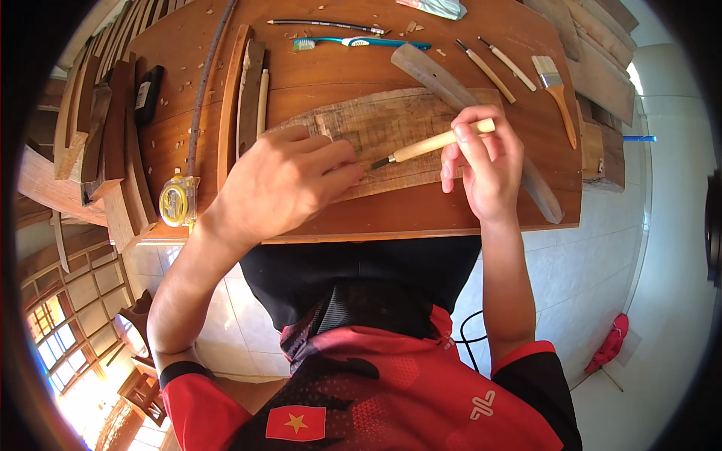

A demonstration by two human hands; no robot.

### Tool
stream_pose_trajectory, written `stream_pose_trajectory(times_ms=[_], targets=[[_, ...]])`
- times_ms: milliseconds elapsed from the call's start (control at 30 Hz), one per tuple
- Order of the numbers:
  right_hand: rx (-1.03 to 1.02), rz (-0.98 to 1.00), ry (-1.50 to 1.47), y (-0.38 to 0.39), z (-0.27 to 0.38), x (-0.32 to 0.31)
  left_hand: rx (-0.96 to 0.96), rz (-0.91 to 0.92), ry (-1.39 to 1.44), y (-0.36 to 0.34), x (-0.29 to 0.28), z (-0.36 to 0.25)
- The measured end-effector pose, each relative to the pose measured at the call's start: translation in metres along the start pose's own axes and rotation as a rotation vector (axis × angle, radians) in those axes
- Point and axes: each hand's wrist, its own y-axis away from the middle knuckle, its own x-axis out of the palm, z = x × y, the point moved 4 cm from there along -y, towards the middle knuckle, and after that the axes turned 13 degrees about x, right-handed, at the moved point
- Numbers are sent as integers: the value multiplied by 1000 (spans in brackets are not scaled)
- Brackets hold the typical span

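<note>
A carving chisel (432,144) with a pale wooden handle and a short dark blade slants over the board. My right hand (490,161) is shut on the upper part of its handle, thumb and fingers pinching it. My left hand (289,184) rests, fingers curled, at the near left part of a curved-edged wooden board (391,113). Its fingertips are close to the chisel's blade; what they hold, if anything, is hidden. A grey-brown wooden strip (436,74) lies across the board's right end and passes behind my right hand.
Two more chisels (492,71) and a flat brush (556,94) lie at right. Farther back are a toothbrush (361,43) and a pencil (327,27). A tape measure (177,201), wooden strips (233,113) and a thin rod (204,98) lie left. Stacked wood (113,143) borders the table (489,19).
</note>
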Motion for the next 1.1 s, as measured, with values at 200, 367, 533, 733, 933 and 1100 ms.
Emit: stream_pose_trajectory(times_ms=[200, 367, 533, 733, 933, 1100], targets=[[-1, 11, -24, 1, 1, -1, -33, -81, 46, 2, 10, 5], [-4, 19, -41, 0, 1, -2, -3, -136, -3, 12, 11, 0], [9, 49, -35, -1, 1, -2, 26, -67, -84, 10, 9, -10], [6, 57, -34, 0, 1, -3, -103, -27, 82, 4, 13, -4], [9, 54, -42, 1, 1, -4, -245, -143, 171, 2, -8, 14], [17, 32, -51, 2, 0, -2, -582, -247, 9, 36, -29, 90]])
